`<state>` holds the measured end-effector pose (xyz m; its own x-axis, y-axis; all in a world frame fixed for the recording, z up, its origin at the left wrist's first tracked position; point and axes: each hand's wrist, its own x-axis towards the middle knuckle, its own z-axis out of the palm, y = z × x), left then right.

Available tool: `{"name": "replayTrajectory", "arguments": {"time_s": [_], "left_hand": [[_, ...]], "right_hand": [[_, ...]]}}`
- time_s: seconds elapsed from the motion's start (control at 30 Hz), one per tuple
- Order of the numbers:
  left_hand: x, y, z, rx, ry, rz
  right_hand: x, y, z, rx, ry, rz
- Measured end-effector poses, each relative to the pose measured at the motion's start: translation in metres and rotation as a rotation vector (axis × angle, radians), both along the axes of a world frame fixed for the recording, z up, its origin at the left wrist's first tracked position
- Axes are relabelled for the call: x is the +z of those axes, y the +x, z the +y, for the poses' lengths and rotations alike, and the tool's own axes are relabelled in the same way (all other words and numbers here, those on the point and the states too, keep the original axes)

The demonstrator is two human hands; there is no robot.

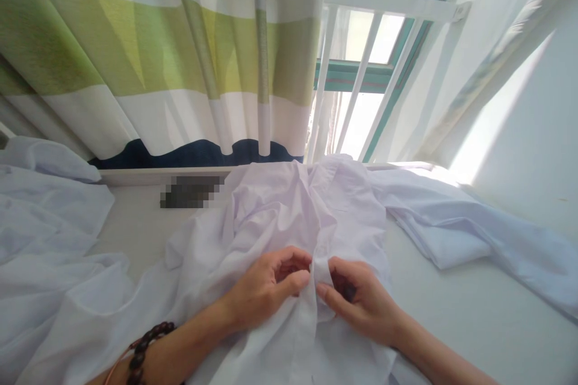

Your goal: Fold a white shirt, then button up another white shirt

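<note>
A white long-sleeved shirt (356, 210) lies spread out in front of me, its collar end at the far edge and one sleeve (460, 210) stretched to the right. My left hand (275, 283) pinches the shirt's front edge from the left, thumb and fingers closed on the cloth. Facing it, my right hand (361, 298) grips the placket (321, 267) from the other side, with a fold of fabric between thumb and fingers. Any button between the fingertips is hidden. A dark bead bracelet (144, 349) circles my left wrist.
More crumpled white cloth (54, 240) covers the left of the white surface (451, 307). A dark pixelated object (192, 191) lies near the back edge. Behind hangs a green and white curtain (180, 54), beside a white railing (361, 72) and a window.
</note>
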<state>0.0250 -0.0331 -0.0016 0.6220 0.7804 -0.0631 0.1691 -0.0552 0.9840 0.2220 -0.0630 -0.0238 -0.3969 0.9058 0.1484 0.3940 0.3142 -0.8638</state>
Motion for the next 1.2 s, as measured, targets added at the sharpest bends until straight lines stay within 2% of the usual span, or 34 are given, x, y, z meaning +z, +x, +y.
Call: {"name": "replayTrajectory", "arguments": {"time_s": [0.1,0.33,0.53,0.67,0.77,0.83,1.03,1.13,1.2], "left_hand": [[0.000,0.001,0.000,0.034,-0.046,0.022],[-0.002,0.001,0.001,0.026,-0.026,0.044],[-0.006,0.002,0.000,0.064,-0.079,0.006],[-0.008,0.004,-0.001,0.084,-0.052,0.027],[-0.006,0.004,-0.002,0.073,0.023,0.084],[-0.004,0.003,-0.002,0.056,0.000,0.059],[-0.008,-0.006,0.007,-0.020,-0.307,-0.171],[-0.010,-0.008,0.009,-0.037,-0.325,-0.200],[-0.010,-0.008,0.009,-0.030,-0.312,-0.195]], "right_hand": [[-0.001,0.000,-0.001,0.015,0.009,-0.034],[0.000,-0.001,-0.002,0.046,0.010,-0.105],[-0.004,0.001,0.000,0.006,0.032,-0.111],[-0.009,0.003,-0.005,-0.051,0.220,-0.107],[-0.007,0.001,-0.010,0.060,0.336,-0.182],[-0.003,-0.002,-0.012,0.108,0.331,-0.237],[0.000,-0.003,-0.011,0.047,0.314,-0.245],[-0.003,-0.002,-0.011,-0.012,0.251,-0.215],[-0.003,-0.002,-0.009,-0.046,0.130,-0.136]]}}
